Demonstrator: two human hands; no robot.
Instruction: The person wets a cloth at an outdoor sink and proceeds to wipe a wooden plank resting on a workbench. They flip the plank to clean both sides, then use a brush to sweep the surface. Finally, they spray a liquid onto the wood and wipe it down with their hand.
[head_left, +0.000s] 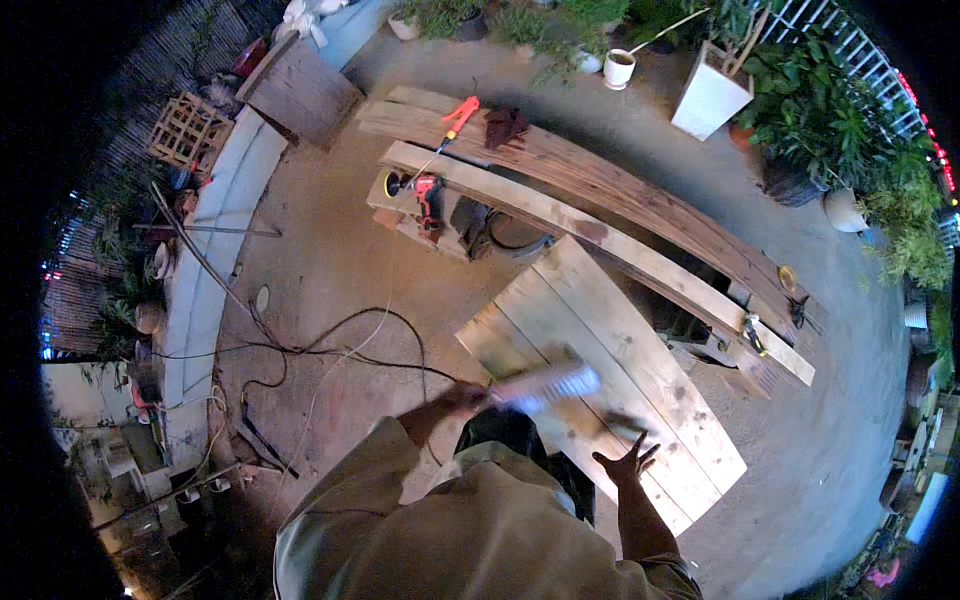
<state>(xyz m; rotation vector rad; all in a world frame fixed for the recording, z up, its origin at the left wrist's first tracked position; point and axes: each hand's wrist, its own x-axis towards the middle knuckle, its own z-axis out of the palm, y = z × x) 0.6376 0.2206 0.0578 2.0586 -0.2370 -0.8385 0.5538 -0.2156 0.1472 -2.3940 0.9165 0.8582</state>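
Note:
In the head view my left hand (466, 395) grips one end of a long, pale object (551, 384); motion blur hides its kind, and a dark cable runs to near that hand. The object lies over a panel of joined wooden boards (615, 330), slanting across the area before me. Fingers spread, my right hand (628, 459) is held over the lower part of the panel with nothing in it. Dark knots and stains mark the boards. Whether the blurred object touches the wood, I cannot tell.
Beyond the panel lie long timber beams (600, 217). A red cordless tool (428, 201) and an orange-handled air blow gun (459, 120) rest near their left end. Dark cables (360, 356) cross the floor at left. Potted plants (825, 112) and a white planter (711, 94) stand at the back.

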